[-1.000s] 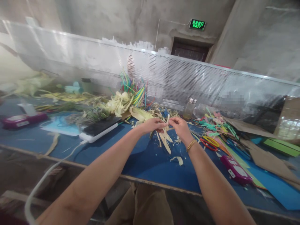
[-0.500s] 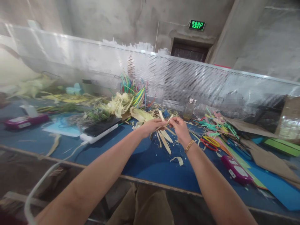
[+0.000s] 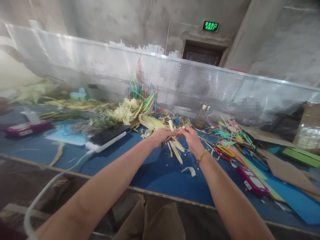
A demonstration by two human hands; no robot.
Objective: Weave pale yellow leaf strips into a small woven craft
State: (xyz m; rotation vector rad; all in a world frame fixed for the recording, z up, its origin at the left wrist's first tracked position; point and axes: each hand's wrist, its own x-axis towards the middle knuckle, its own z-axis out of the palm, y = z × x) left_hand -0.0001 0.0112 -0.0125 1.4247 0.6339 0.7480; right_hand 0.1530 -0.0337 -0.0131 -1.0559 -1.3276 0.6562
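"Both the left hand (image 3: 162,136) and the right hand (image 3: 190,136) appear above the blue table (image 3: 170,181). How does each stand?"

"The left hand, back upward, has its fingers drawn in around pale strips (image 3: 176,153); some ends project upward beside the fingertips, others slant down below the hand. The right hand, just beside it, pinches a short pale end between thumb and fingers. Whether both grip the same strip cannot be told."

"What lies nearest them?"

"A gold-coloured bracelet (image 3: 202,155) circles the right wrist. On the person's side of the hands, a loose pale curl (image 3: 192,171) rests on the table. Just beyond the left hand lies a broad pale leaf (image 3: 150,122)."

"And farther to either side?"

"Right of the right hand: red and yellow loops (image 3: 225,151), then a purple box (image 3: 252,181). Left of the left hand: a black-topped white device (image 3: 107,137), and, well apart, a second purple box (image 3: 27,129)."

"Beyond the hands?"

"A bottle (image 3: 202,116) with a metallic cap stands past the right hand; coloured stems (image 3: 149,101) fan upward past the left. Behind both runs a perforated metal screen (image 3: 160,75); farther still, a dark doorway (image 3: 201,56) and a lit green exit sign (image 3: 210,26)."
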